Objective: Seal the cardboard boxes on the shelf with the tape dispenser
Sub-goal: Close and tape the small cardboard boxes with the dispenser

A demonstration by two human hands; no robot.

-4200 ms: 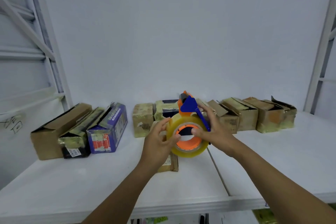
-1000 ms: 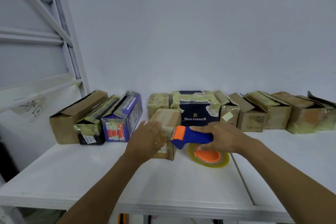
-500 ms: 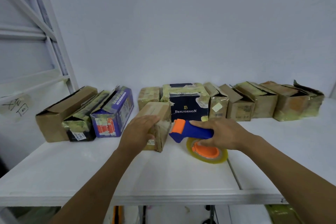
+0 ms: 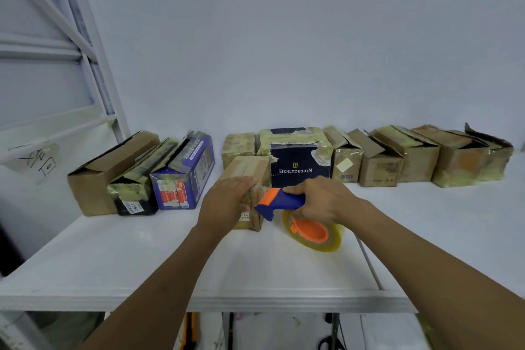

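Observation:
A small cardboard box [image 4: 250,169] stands on the white shelf [image 4: 142,264], pulled forward from the row. My left hand [image 4: 227,199] grips its near top edge, fingers curled over it. My right hand [image 4: 321,199] holds the blue and orange handle of the tape dispenser [image 4: 281,202]. Its nose touches the box's right front corner. The yellowish tape roll [image 4: 315,233] on its orange hub hangs just below my right hand, near the shelf.
A row of boxes lines the back wall: a dark box marked BENLYDESIGN [image 4: 298,162], open brown cartons [image 4: 397,156] to the right, a blue box [image 4: 184,173] and a brown carton [image 4: 108,170] to the left. A metal rack upright [image 4: 93,51] rises at left.
The dispenser has dropped from in front of me down to the box. My left hand went from the roll to the box's top edge. The dispenser's nose moved left against the box.

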